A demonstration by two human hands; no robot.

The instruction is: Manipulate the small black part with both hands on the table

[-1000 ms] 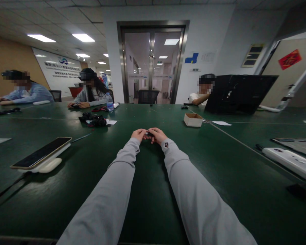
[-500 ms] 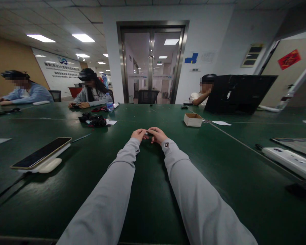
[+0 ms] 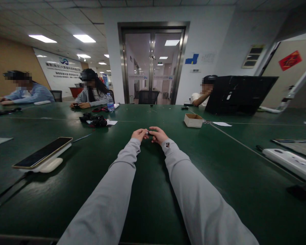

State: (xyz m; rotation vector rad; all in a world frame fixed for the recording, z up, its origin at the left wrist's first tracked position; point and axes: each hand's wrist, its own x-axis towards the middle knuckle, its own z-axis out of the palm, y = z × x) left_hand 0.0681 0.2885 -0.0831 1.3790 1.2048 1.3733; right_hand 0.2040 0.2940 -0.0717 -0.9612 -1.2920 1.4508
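- The small dark part (image 3: 148, 133) is pinched between the fingertips of the left hand (image 3: 139, 134) and the right hand (image 3: 157, 135), which meet just above the green tabletop (image 3: 153, 190). Both hands are closed on it; it is too small to tell what it is.
- I think the main risk is that the part slips out. So little of it shows between the fingers that the grip looks thin, and an uneven squeeze from one side could push it free.
- If it falls, it may be hard to find: it is dark, and the tabletop is dark too.
- The arms are stretched far forward and the hands work far from the body, so fine control may be weaker. This is a judgement only.
- Relative to the part, the cardboard box (image 3: 193, 120) stands well apart on the right and farther away, and the phone (image 3: 42, 152) on its white stand lies well apart on the left and nearer to the person.
- A pile of dark items (image 3: 94, 120) lies farther away on the left, near other people at work.
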